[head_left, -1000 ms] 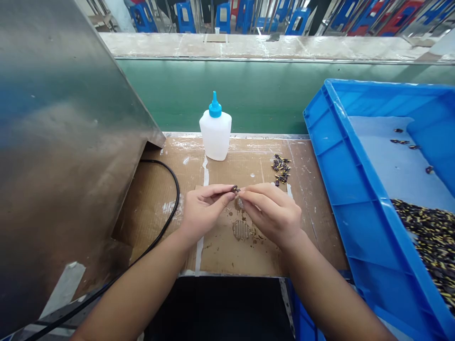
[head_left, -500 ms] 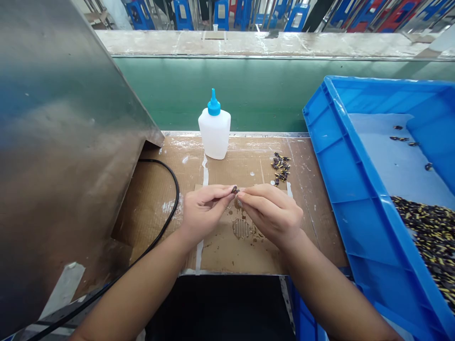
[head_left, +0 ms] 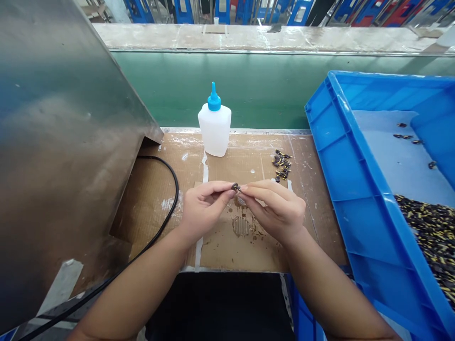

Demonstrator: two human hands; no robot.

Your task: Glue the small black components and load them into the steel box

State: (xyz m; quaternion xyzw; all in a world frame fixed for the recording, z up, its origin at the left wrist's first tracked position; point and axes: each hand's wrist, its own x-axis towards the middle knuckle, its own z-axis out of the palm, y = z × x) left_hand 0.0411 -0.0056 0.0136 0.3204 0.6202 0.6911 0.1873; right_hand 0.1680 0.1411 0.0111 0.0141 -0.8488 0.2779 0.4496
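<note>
Watching through the head camera, I see the left hand and the right hand meeting above a cardboard mat, both with fingers curled inward. The left thumb and forefinger pinch a small dark part firmly, while the right fingertips press against the same part from the other side, so the hands almost touch. The part is too small for me to identify. Just below it, a small grey glint shows beside the right fingers, and I cannot tell what that is.

Ahead of the right hand, a loose cluster of dark-and-yellow parts lies on the mat, near a white squeeze bottle with a blue nozzle. To the right, a blue plastic crate holds a large heap of similar parts at its near end, and a few strays lie on a pale liner. On the left, a black cable curves across the mat beside a stainless steel panel.
</note>
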